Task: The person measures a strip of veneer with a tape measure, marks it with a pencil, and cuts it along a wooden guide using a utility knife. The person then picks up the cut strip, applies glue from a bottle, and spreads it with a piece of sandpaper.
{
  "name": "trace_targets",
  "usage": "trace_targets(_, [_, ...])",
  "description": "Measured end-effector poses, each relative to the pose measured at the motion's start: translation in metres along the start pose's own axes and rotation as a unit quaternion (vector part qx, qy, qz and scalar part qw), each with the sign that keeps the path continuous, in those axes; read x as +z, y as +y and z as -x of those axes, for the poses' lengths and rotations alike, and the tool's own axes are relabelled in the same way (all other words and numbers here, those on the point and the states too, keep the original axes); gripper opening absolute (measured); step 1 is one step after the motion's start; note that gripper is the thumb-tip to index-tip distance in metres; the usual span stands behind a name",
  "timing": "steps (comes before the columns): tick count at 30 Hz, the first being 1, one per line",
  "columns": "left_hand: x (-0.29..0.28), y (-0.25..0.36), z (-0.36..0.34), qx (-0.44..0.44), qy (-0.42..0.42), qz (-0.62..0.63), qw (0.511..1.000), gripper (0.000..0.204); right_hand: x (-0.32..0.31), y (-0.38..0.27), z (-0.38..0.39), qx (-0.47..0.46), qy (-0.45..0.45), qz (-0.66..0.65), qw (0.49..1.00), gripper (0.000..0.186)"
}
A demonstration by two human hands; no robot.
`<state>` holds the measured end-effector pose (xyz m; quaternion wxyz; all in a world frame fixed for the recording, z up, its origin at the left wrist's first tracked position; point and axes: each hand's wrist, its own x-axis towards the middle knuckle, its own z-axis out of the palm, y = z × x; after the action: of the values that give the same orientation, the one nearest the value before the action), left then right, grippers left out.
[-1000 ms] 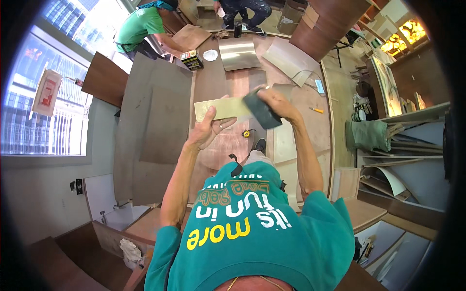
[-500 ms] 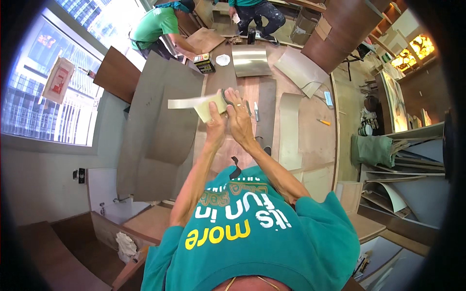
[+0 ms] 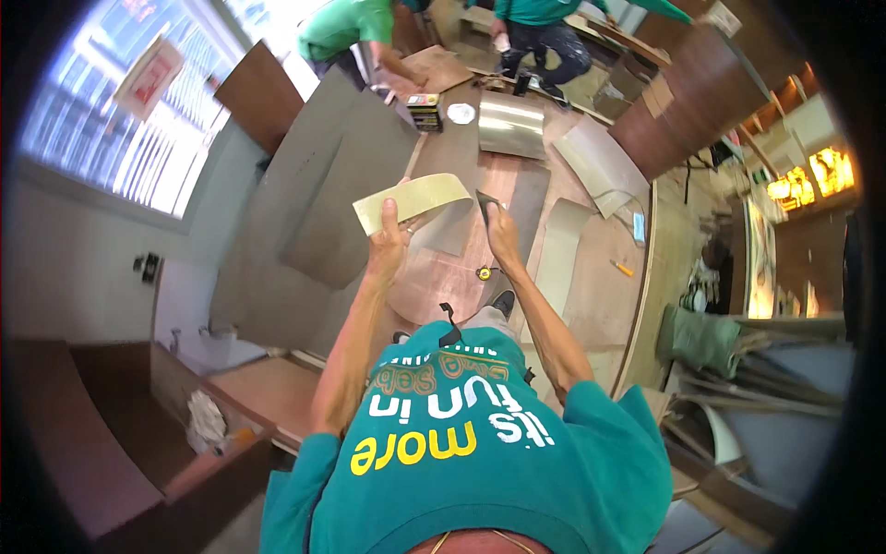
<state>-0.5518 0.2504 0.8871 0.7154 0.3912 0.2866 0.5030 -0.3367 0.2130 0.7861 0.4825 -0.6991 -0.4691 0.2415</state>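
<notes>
A cream, curved strip of thin sheet [image 3: 420, 196] is gripped in my left hand [image 3: 391, 244], thumb on its face and fingers behind it. The strip bends over at its right end. Just to the right, my right hand [image 3: 502, 236] is closed on a small dark flat piece [image 3: 486, 205], whose kind I cannot make out. A gap separates this piece from the strip. Below the hands, a yellow and black tape measure [image 3: 484, 273] rests on the wooden work surface [image 3: 434, 300].
Large grey-brown sheets [image 3: 318, 217] lean at the left. A shiny metal-like sheet [image 3: 512, 125], a yellow and black can [image 3: 425, 113], a white round thing [image 3: 460, 114] and an orange-handled tool [image 3: 622, 268] lie ahead. One co-worker in a light green shirt [image 3: 346, 28] bends at far left; another stands beyond.
My hands have come apart; the right one moved right with the dark piece, away from the strip. The strip has turned in my left hand. The view has shifted, and a tape measure now shows.
</notes>
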Motion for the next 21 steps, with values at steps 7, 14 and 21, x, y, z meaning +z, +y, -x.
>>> trace_targets(7, [-0.104, -0.066, 0.029, -0.068, 0.02, -0.217, 0.974, 0.043, 0.024, 0.072, -0.013, 0.05, 0.012, 0.07, 0.996, 0.045])
trace_targets(14, [-0.134, -0.063, 0.115, -0.052, 0.124, -0.134, 0.982, 0.04, 0.104, -0.004, -0.006, -0.079, -0.219, 0.111, 0.966, 0.053])
trace_targets(21, [-0.215, -0.001, 0.178, 0.074, 0.274, -0.064, 0.957, 0.04, 0.189, -0.102, 0.096, -0.043, -0.638, 0.005, 0.769, 0.029])
